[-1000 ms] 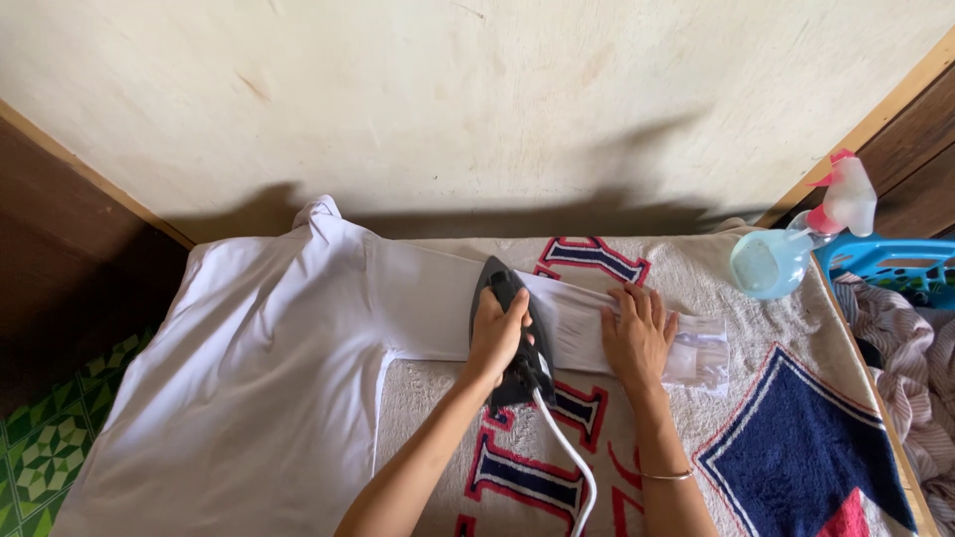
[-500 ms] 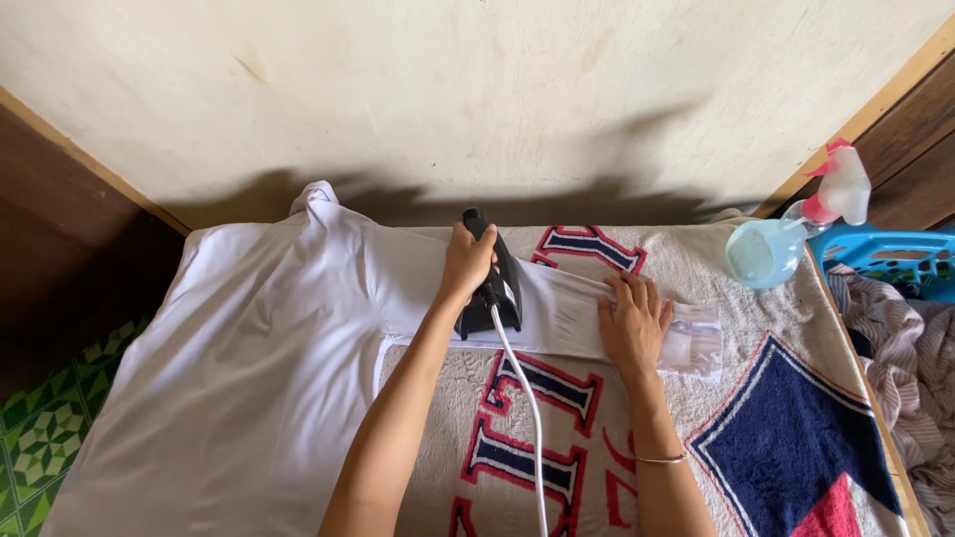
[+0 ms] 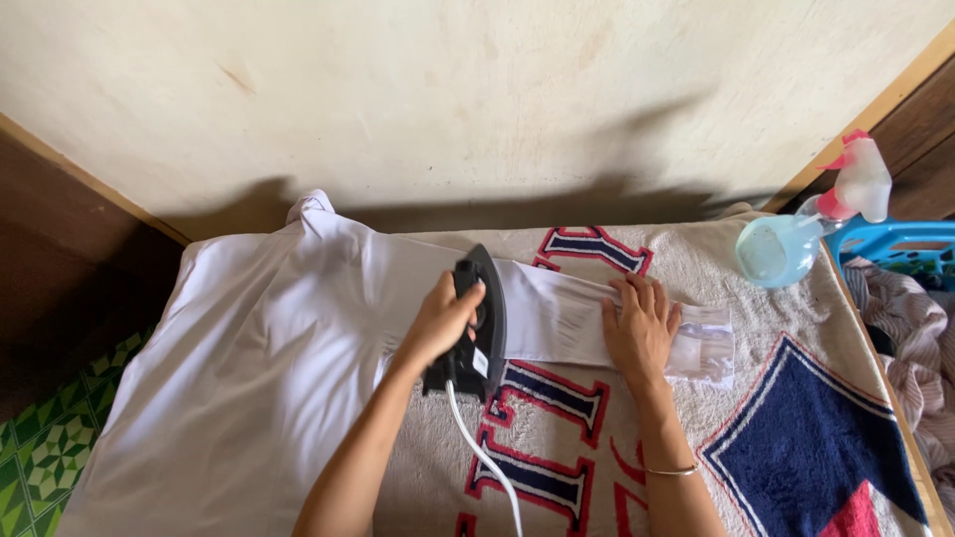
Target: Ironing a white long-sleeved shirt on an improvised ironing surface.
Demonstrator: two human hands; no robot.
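Note:
A white shirt [image 3: 269,348] lies spread over a towel-covered board, its sleeve [image 3: 557,318] stretched out to the right. My left hand [image 3: 443,318] grips the handle of a black iron [image 3: 482,333] that rests on the sleeve near the armpit, its white cord [image 3: 487,462] trailing toward me. My right hand [image 3: 642,323] lies flat, fingers spread, on the sleeve close to the cuff [image 3: 706,343], pinning it down. A thin bangle sits on that wrist.
The beige towel [image 3: 796,438] has red, navy and white patterns. A pale blue spray bottle [image 3: 796,239] with a pink trigger stands at the far right corner. A blue basket [image 3: 895,249] and striped cloth [image 3: 915,338] lie to the right. A cream wall rises behind.
The iron slid from the middle of the sleeve up toward the far edge, then back down and left toward the armpit. My right hand stayed on the sleeve.

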